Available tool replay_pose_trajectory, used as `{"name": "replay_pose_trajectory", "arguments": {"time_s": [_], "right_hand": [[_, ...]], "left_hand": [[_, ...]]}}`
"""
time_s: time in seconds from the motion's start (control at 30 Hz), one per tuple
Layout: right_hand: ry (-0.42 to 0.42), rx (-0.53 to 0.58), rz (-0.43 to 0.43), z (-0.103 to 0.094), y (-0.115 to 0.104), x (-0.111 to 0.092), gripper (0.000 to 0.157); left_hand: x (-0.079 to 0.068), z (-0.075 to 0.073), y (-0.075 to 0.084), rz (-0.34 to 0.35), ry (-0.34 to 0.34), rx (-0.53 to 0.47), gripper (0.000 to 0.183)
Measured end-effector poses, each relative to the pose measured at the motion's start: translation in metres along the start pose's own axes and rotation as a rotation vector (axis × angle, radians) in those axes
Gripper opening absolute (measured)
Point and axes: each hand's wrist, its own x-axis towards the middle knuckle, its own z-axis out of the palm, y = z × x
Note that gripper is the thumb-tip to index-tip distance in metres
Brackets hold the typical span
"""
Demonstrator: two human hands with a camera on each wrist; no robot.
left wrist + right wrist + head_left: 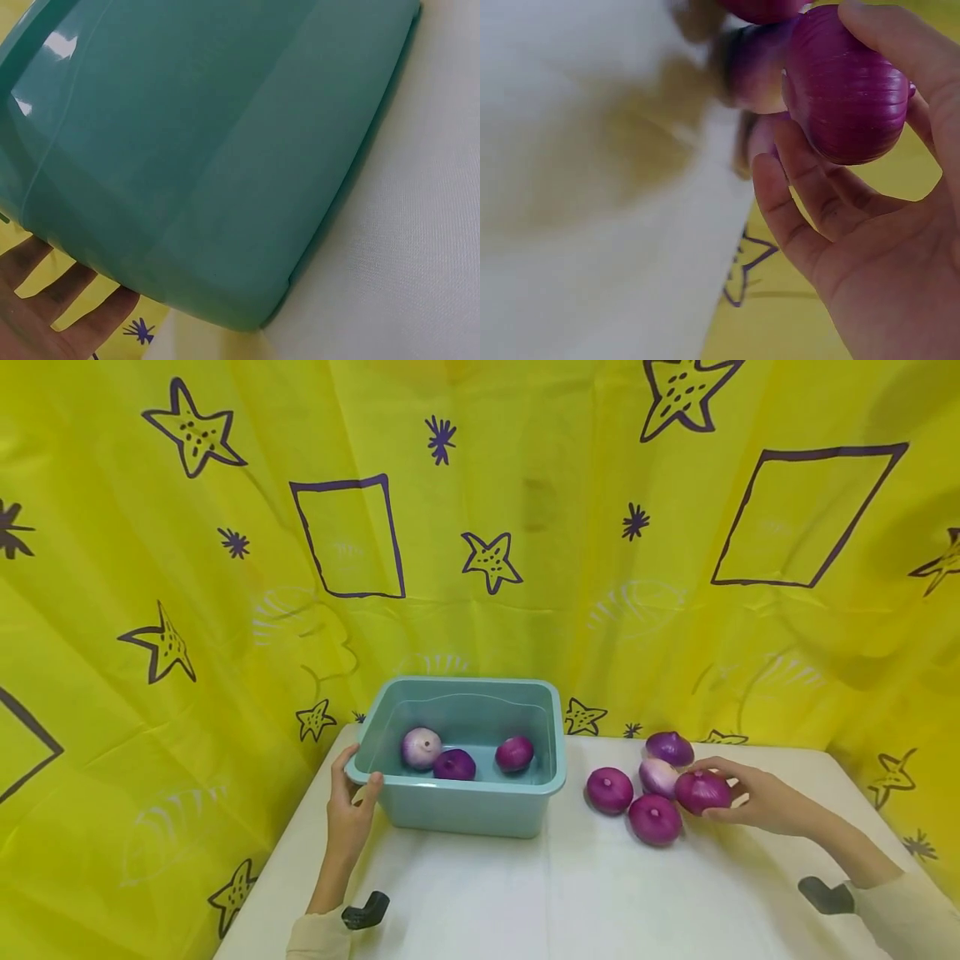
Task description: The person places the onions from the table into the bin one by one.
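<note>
My left hand point(351, 814) holds the front left corner of a teal plastic tub point(465, 810), thumb on the front and fingers along the left side. Those fingers point(97, 319) also show against the tub's wall in the left wrist view. Inside the tub lie a pale purple-white onion point(422, 748) and two red onions, one dark point(454, 765) and one on the right point(514, 753). My right hand point(757, 797) grips a red onion point(851, 90) between thumb and fingers, at the right side of a group of onions.
Beside the held onion sit several more: a purple one point(670, 748) at the back, a whitish one point(658, 777), and red ones at the left point(609, 791) and front point(655, 820). They rest on a white-covered table point(480, 893). A yellow patterned curtain point(540, 635) hangs behind.
</note>
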Motion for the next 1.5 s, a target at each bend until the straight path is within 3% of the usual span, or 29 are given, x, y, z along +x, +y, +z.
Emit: {"name": "replay_pose_trajectory", "arguments": {"time_s": [0.23,0.87,1.17,1.5], "right_hand": [[0.009,0.002,0.073,-0.02,-0.024,0.027,0.059],[0.12,0.006,-0.001,-0.037,-0.068,0.103,0.06],[0.1,0.003,0.005,-0.037,-0.086,0.129,0.06],[-0.023,0.015,-0.066,-0.027,-0.124,0.19,0.06]], "left_hand": [[0.0,0.001,-0.001,-0.004,0.002,0.008,0.062],[-0.003,0.001,0.003,-0.007,0.008,-0.012,0.063],[-0.002,0.0,0.002,0.003,0.028,-0.009,0.062],[-0.003,0.001,0.0,0.006,0.035,-0.022,0.062]]}}
